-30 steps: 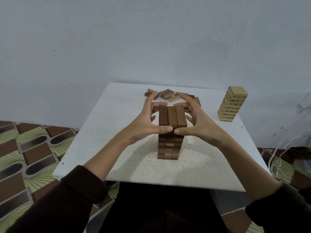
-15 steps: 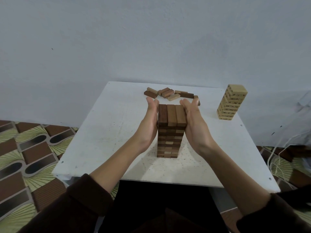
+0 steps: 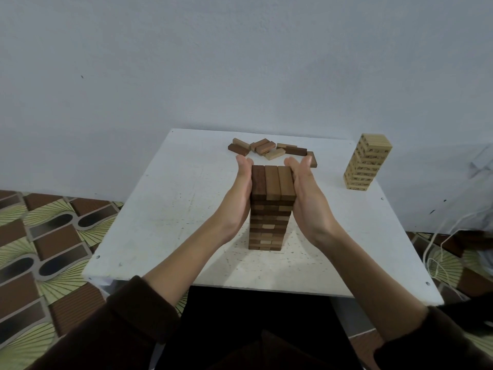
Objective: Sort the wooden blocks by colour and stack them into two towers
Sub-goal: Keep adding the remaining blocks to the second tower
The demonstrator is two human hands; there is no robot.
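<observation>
Squaring the dark tower (image 3: 269, 209): the left hand (image 3: 240, 193) and right hand (image 3: 306, 198), fingers straight and flat, press its opposite sides near the top, and neither curls round anything. The tower stands mid-table. The pale tower (image 3: 366, 161) stands at the far right, close to the edge of the table (image 3: 173, 209) (apparently finished). Loose blocks (image 3: 269, 150), dark and lighter brown, lie just beyond the fingertips, so stacking seems unfinished. Bare surface lies left of the dark tower, with less to its right.
</observation>
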